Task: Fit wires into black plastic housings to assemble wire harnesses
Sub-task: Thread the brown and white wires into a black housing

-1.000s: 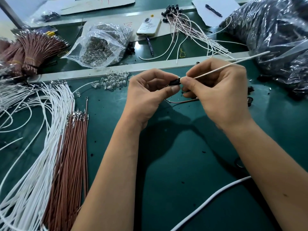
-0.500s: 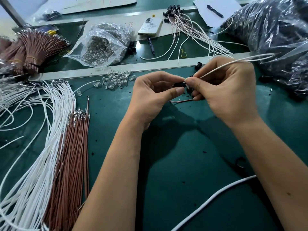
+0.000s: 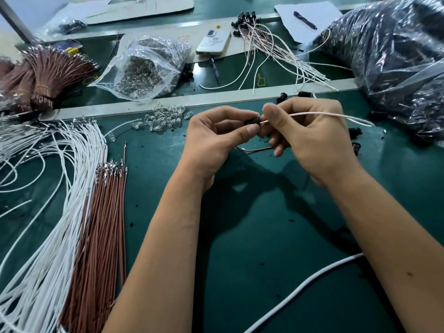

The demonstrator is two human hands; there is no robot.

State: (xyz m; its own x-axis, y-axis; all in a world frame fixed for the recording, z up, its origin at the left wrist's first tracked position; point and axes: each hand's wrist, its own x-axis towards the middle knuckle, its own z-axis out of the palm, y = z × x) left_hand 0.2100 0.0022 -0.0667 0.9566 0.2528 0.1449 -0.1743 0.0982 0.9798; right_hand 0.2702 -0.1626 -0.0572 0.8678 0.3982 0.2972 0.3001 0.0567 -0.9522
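Observation:
My left hand (image 3: 216, 138) pinches a small black plastic housing (image 3: 252, 121) between thumb and fingers above the green mat. My right hand (image 3: 310, 135) pinches a white wire (image 3: 319, 114) right at the housing; the wire runs out to the right and droops at its far end. A brown wire (image 3: 254, 150) hangs in a loop below both hands. Loose white wires (image 3: 60, 188) and brown wires (image 3: 105, 212) lie in long bundles on the left. Finished harnesses (image 3: 264, 44) lie at the back.
A clear bag of small clear parts (image 3: 146, 68) and a loose heap of them (image 3: 165, 117) sit behind my hands. Loose black housings (image 3: 355, 131) lie at right beside a large dark plastic bag (image 3: 396, 56). A phone (image 3: 213, 40), pens and a thick white cable (image 3: 305, 284) are also present.
My right hand has slid along the white wire toward the housing, and the wire now bends lower on the right. Both hands sit slightly higher in view.

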